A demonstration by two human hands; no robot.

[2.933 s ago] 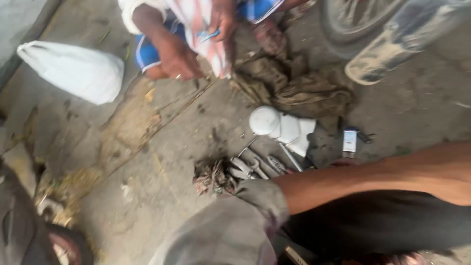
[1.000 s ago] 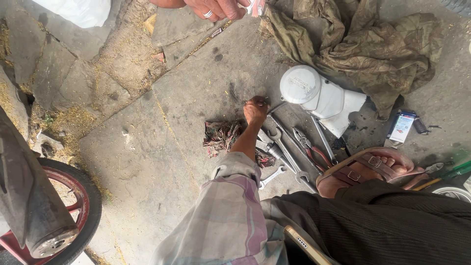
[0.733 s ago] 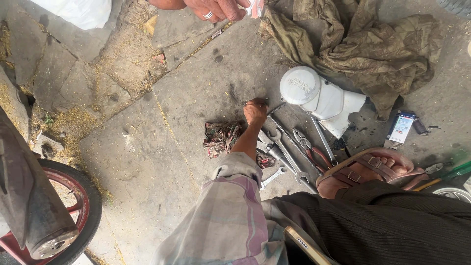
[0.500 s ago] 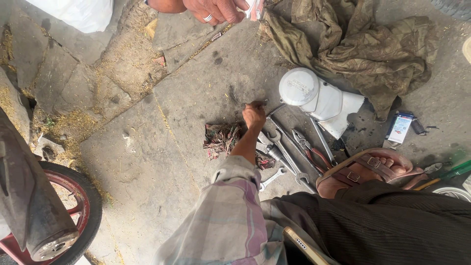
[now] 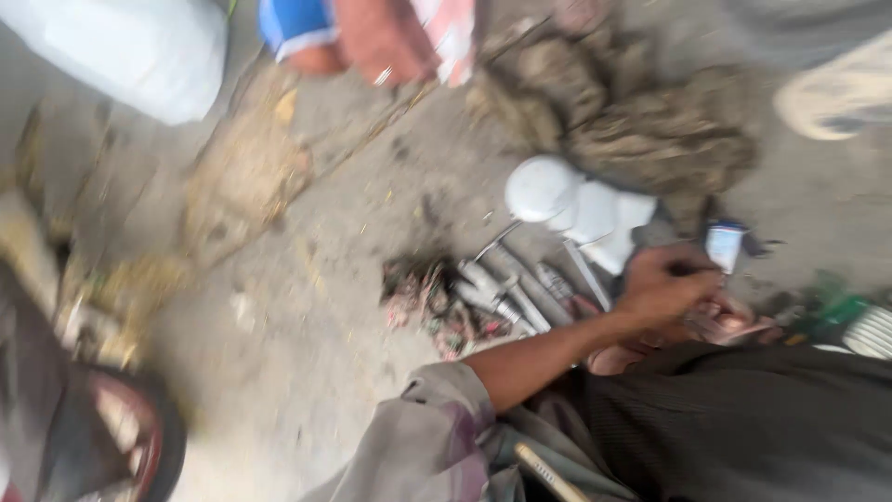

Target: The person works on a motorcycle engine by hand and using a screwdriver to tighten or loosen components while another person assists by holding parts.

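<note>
Head view, blurred, left hand (image 5: 664, 288) closed on dark tool, wrenches (image 5: 506, 288) beside it

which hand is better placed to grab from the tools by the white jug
Left. The left hand sits beside the metal tools and white jug, fingers curled on a dark object; the right hand is out of view.

Wrenches (image 5: 506, 288) lie on the ground w/ a debris clump (image 5: 418, 293) just left of them and a plastic jug (image 5: 581, 209) just behind-right. Crumpled cloth (image 5: 632, 121) sits behind the jug. A hand (image 5: 664, 288) is right of the wrenches, near a small box (image 5: 725, 246).
</note>
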